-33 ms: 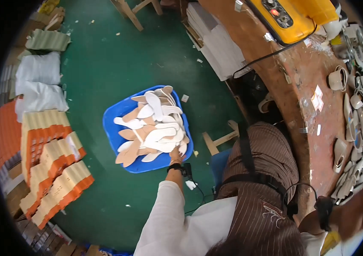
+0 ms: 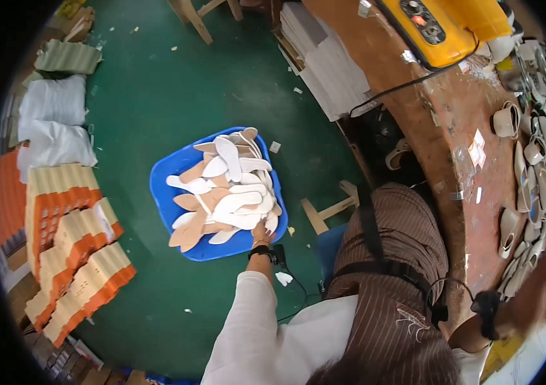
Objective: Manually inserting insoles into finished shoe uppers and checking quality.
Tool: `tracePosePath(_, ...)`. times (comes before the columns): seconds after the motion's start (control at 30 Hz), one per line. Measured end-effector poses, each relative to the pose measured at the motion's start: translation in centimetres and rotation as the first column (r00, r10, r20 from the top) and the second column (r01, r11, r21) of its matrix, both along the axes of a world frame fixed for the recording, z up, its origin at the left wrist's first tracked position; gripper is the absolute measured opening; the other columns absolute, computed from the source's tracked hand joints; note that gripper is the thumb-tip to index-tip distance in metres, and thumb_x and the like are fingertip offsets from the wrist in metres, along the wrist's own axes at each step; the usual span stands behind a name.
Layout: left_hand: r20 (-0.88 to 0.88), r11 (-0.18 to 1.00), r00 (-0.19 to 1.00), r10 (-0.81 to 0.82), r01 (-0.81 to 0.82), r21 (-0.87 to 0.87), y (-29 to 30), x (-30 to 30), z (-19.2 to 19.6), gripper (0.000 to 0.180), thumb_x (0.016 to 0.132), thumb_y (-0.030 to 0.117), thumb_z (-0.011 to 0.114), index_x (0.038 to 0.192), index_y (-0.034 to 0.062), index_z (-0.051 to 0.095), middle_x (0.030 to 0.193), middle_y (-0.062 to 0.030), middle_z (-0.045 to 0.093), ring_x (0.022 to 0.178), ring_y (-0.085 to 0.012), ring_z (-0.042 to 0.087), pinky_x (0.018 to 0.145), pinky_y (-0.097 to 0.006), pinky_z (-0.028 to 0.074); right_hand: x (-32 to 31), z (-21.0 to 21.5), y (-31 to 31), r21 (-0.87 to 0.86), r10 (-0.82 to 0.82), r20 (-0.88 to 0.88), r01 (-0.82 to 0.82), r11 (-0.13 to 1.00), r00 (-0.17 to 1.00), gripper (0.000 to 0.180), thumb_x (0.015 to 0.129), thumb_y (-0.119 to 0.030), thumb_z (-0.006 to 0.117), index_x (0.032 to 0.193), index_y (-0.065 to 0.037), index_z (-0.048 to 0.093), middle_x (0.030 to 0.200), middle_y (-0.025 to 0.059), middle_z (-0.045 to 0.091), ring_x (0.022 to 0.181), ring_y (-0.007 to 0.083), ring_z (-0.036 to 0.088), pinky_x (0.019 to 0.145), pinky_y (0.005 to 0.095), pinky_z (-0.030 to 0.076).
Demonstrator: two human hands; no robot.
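A blue tray lies on the green floor, piled with white and tan shoe insoles. My left hand reaches down to the tray's near edge and rests on the insoles; its fingers are buried in the pile, so its grip is hidden. A black band sits on that wrist. My right hand is a blur at the far right, over the edge of the wooden workbench, also with a black wristband. What it holds, if anything, is unclear.
Stacks of orange and cream boxes and white sacks stand at left. A yellow machine and several pale shoe parts sit on the bench. White sheets are stacked beside it, and a wooden frame lies near the tray.
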State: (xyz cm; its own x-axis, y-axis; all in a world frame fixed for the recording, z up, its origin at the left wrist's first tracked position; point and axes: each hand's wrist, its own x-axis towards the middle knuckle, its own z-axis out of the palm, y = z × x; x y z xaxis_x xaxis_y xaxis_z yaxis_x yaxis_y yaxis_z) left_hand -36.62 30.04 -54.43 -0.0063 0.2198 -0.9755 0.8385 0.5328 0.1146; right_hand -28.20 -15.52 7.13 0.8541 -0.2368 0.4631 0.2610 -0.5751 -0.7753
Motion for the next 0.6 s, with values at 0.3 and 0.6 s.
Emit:
tracePosePath(0.3, -0.039, 0.853, 0.855, 0.516, -0.518, -0.065, -2.1, 1.3, -4.9, 0.103, 0.083, 0.055, 0.072, 0.158, 0.0153, 0.015, 0.164, -0.0143, 0.014, 0.149, -0.0348, 0.017, 0.112, -0.06, 0.029, -10.5, -9.9, -11.8, 0.339, -0.372, -0.507, 0.577, 0.743, 0.778, 0.053, 0.097, -0.01, 0.055, 0.146, 0.001, 0.04, 0.136, 0.0169, 0.055, 0.129, 0.0256, 0.053, 0.113, 0.0398, 0.041)
tracePosePath(0.6, 0.303, 0.838, 0.802, 0.516, -0.399, -0.371, 3.5, -0.7, -12.3, 0.094, 0.074, 0.057, 0.081, 0.144, 0.007, 0.043, 0.145, -0.0115, 0.048, 0.129, -0.0313, 0.048, 0.103, -0.051, 0.04, -18.5, -9.4, -14.4, 0.537, -0.621, -0.454, 0.752, 0.381, 0.639, 0.06, 0.093, -0.001, 0.056, 0.15, -0.007, 0.039, 0.145, 0.0128, 0.048, 0.135, 0.0237, 0.048, 0.116, 0.0387, 0.038)
